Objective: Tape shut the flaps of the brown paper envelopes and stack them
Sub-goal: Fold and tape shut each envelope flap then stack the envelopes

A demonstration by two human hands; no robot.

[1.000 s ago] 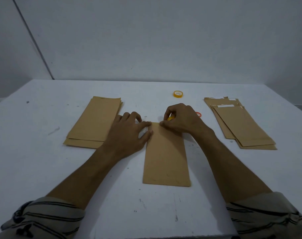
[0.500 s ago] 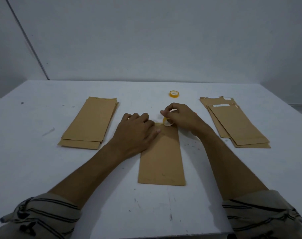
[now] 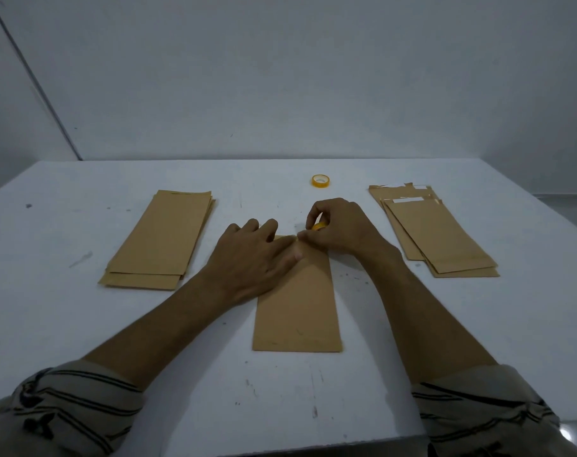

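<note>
Envelope (image 3: 297, 298) lies flat at the centre of the table (image 3: 82, 324), lengthwise toward the person, flap end far. Left hand (image 3: 250, 258) rests on that far end, fingers straight and a little spread, pressing the paper down. This likely keeps the flap folded and stops the envelope sliding while tape goes on. Right hand (image 3: 339, 225) sits over the right part of the same end, fingers curled round a small yellow tape roll (image 3: 319, 226). Its thumb and forefinger tips are pinched close at the flap edge, beside the left fingertips. Cannot tell whether a strip is drawn out. Spare roll (image 3: 320, 180) stands farther back, out of the way. Left pile (image 3: 165, 235) is plain brown and fairly square. Right pile (image 3: 442, 235) is looser, with pale strips at its far ends, so probably the finished ones. One pile sits on either side of the work.
</note>
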